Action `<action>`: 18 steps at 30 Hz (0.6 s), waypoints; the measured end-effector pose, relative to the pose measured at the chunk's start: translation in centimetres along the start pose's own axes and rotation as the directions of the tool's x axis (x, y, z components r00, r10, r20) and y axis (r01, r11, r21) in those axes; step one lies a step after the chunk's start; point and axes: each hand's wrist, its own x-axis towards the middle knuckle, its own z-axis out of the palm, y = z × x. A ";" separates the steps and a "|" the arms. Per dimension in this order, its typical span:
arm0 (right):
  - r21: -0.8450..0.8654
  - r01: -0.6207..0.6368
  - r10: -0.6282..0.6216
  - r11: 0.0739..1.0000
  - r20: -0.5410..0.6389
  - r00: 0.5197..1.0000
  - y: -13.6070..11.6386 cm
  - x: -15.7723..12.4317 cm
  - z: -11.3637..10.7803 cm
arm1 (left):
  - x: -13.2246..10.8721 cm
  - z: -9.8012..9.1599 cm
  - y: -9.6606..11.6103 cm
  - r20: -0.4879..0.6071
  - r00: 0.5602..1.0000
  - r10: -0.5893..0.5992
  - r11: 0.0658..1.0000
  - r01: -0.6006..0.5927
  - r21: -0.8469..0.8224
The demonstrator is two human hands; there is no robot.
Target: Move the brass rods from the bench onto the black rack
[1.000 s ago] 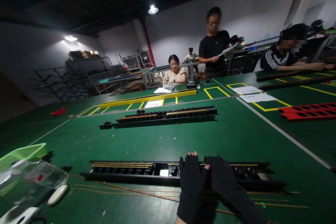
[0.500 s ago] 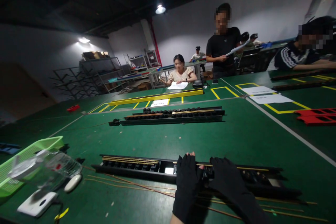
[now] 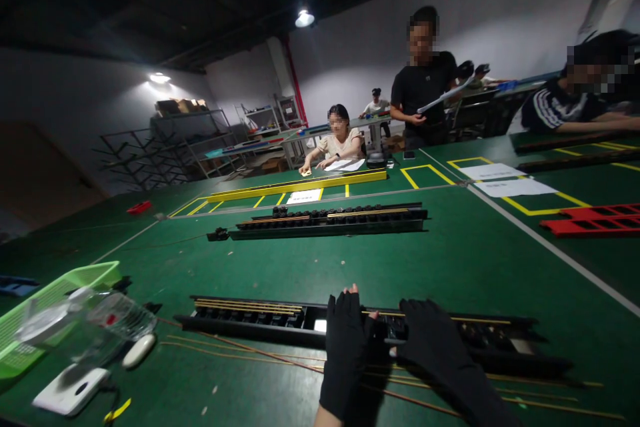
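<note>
Where left hand (image 3: 345,337) and right hand (image 3: 429,335) reach, black channel (image 3: 295,337) lies beneath both, their grip unclear.

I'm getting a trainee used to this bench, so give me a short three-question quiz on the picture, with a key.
1. Multiple choice: in this view, which thing does the left hand lie over?
A. A red frame
B. The nearer black channel
C. A green basket

2. True or false: the right hand wears a black glove.

3. Fill in the blank: the long beam on the green tabletop, beyond the black channels, is coloured ____.

Key: 1. B; 2. True; 3. Yellow
</note>
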 end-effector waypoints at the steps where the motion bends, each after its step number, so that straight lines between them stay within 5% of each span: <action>1: 0.010 -0.002 0.002 1.000 0.007 1.000 0.0 0.0 0.0 | -0.2 0.1 0.1 -0.017 1.000 0.010 1.000 -0.010 0.012; 8: 0.005 -0.003 0.003 1.000 0.016 1.000 -0.1 -0.1 -0.1 | -0.2 0.6 -0.6 -0.006 0.998 0.062 0.998 -0.062 -0.006; 18: 0.028 -0.034 0.032 0.999 0.067 0.997 -0.2 0.1 -0.6 | -0.7 1.2 -1.9 0.076 0.996 -0.035 0.994 0.026 0.108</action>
